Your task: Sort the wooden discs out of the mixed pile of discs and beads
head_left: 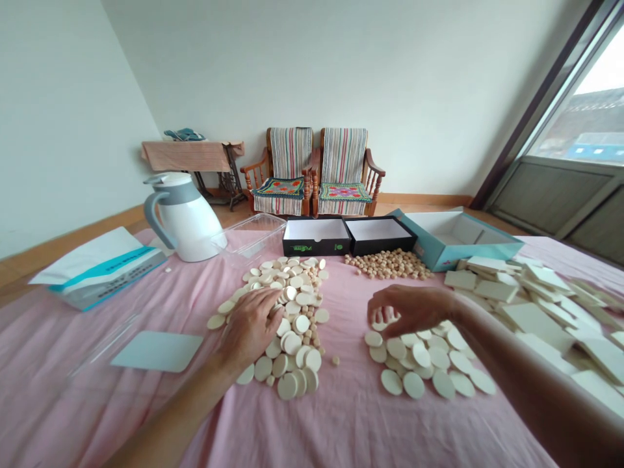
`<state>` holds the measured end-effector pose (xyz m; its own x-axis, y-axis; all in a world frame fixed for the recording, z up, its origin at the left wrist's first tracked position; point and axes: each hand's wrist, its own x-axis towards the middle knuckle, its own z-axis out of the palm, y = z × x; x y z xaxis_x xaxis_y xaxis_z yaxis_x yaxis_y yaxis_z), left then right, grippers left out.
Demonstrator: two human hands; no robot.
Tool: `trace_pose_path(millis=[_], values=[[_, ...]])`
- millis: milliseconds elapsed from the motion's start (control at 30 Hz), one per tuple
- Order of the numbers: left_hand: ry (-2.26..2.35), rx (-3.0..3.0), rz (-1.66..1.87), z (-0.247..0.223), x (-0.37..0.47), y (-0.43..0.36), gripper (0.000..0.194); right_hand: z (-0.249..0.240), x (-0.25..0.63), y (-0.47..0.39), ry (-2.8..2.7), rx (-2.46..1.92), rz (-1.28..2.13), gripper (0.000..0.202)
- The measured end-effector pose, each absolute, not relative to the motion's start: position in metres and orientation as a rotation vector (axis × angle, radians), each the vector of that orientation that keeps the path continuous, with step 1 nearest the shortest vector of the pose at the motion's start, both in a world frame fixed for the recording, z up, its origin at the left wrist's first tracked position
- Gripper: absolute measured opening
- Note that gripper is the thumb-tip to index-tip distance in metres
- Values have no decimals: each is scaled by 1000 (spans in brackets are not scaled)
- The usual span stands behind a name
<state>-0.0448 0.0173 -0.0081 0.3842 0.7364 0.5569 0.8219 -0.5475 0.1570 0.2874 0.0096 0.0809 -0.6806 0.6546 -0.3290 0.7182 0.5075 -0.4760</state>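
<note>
My left hand (254,320) is over the left heap of pale round wooden discs (287,385). Its fingers curl around a few discs (286,294) at the fingertips, partly hidden by the hand. Small wooden beads (308,337) lie mixed among the discs of this heap. On the right, my right hand (407,309) hovers palm down above a second heap of round discs (439,359). Thumb and fingers there are bent but apart, and nothing shows between them.
Beads (390,263) lie heaped before two black boxes (316,247) and a blue box (468,250). Square wooden pieces (533,322) pile at right. At left are a jug (188,221), clear tray (253,237), packet (110,270) and pale card (156,351), on a pink cloth (341,429).
</note>
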Motion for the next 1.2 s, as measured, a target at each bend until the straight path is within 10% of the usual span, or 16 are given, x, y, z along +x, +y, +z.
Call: trace_pose_path(millis=[400,800,1200], values=[[-1388,-2487,-887,-9,-46,18,30,8,182,51,3043,1693,-436,16],[-1410,-2478,-894,-9,-45,17,31,24,266,101,2601,2312,5,23],[-1417,-2496,-870,-8,-45,17,31,1,184,92,3009,1710,-301,17]])
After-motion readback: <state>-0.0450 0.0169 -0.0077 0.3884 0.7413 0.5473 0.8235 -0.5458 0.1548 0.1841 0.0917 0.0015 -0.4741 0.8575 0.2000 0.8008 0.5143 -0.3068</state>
